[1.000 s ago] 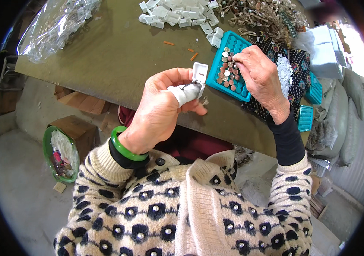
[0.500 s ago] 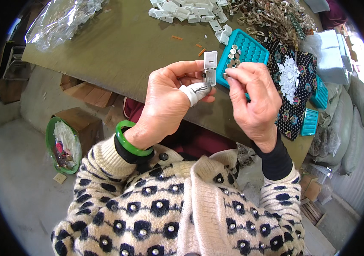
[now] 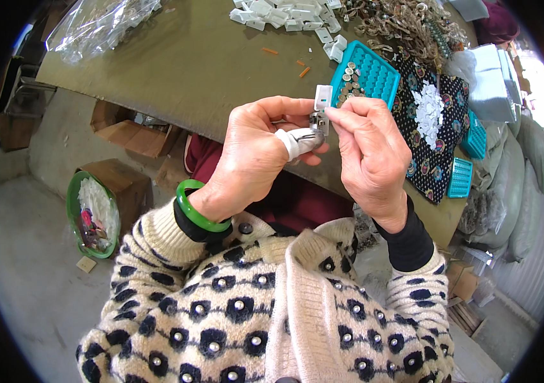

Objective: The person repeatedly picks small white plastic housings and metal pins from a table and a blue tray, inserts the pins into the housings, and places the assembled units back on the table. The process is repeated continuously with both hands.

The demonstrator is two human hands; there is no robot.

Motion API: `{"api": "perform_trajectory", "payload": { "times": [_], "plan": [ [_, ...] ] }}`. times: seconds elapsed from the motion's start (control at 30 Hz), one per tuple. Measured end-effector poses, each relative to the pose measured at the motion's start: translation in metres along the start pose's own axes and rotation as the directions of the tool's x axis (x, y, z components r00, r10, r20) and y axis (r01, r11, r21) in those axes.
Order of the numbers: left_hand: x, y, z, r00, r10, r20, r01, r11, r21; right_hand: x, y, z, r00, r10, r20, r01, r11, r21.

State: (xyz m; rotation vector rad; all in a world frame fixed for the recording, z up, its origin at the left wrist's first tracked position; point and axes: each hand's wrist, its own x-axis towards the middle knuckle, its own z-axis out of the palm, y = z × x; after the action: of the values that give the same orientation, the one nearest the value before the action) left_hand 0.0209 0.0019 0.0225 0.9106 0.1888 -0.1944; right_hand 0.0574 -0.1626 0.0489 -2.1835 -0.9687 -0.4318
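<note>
My left hand [image 3: 253, 153] pinches a small white hinged plastic case [image 3: 324, 96] that stands opened, with dark and metallic parts in its lower half. White wrapping with a grey tip covers that thumb, and a green bangle [image 3: 196, 205] circles the wrist. Thumb and forefinger of my right hand [image 3: 374, 156] are pressed together at the case's right edge; whatever lies between them is hidden. Just beyond the hands, a teal ridged tray [image 3: 374, 73] holds several small round silvery discs [image 3: 350, 78] resembling button cells.
More white cases [image 3: 291, 14] lie heaped at the table's far side, beside a tangle of wires [image 3: 406, 29]. White flakes [image 3: 429, 112] rest on a dark patterned cloth [image 3: 454, 96] to the right. Clear plastic bags [image 3: 103, 29] occupy the far left. A green basket [image 3: 73, 217] stands on the floor.
My right hand has come left from beside the tray, bringing its fingertips to the case. My left hand, with the case, sits slightly farther right.
</note>
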Motion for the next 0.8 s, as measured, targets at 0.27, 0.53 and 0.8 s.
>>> {"api": "perform_trajectory", "payload": {
  "times": [0.27,0.53,0.8],
  "plan": [
    [-0.005,-0.001,0.001,1.000,0.022,-0.002,-0.022,0.998,-0.057,0.005,-0.003,0.004,0.963,-0.268,0.003,0.266,0.953,-0.149],
    [-0.001,0.000,-0.006,0.999,-0.045,-0.014,0.045,0.999,-0.004,0.010,0.009,-0.004,0.999,-0.034,-0.004,0.034,0.999,0.015],
    [0.008,0.000,-0.015,0.995,-0.033,0.089,0.048,0.985,-0.168,0.033,0.080,0.008,0.999,0.023,-0.023,-0.030,0.919,-0.392]
  ]
}}
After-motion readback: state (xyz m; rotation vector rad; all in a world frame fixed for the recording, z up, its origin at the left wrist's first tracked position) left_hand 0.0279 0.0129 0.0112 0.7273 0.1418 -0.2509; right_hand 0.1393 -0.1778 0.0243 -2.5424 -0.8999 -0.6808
